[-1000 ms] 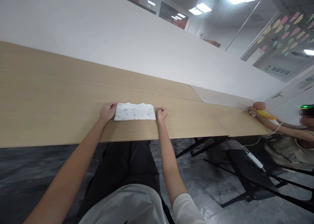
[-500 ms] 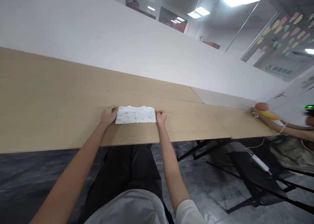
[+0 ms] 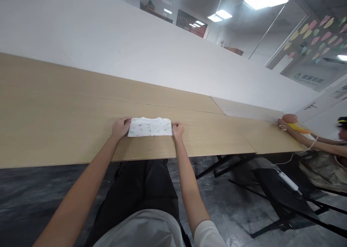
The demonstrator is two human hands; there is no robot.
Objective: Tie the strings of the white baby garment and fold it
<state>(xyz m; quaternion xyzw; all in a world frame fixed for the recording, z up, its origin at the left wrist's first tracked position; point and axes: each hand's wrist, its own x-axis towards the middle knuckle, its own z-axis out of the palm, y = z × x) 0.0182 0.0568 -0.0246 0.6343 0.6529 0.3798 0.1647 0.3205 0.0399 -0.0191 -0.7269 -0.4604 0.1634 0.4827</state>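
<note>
A small white printed baby garment (image 3: 150, 127) lies folded into a flat rectangle on the wood-coloured table (image 3: 70, 131), its curved neckline on the far edge. My left hand (image 3: 120, 128) is closed at the garment's left end, thumb and fingers pinching its edge. At the opposite end my right hand (image 3: 178, 129) has its fingers curled together on the right edge. The undersides of both hands and the fabric between the fingertips are hidden.
To the right, a co-worker's arm (image 3: 295, 135) reaches onto the table beside a doll (image 3: 290, 118) in yellow. A black folding chair (image 3: 282, 193) carries a white power strip (image 3: 290, 182). Behind the table rises a white wall (image 3: 108, 48).
</note>
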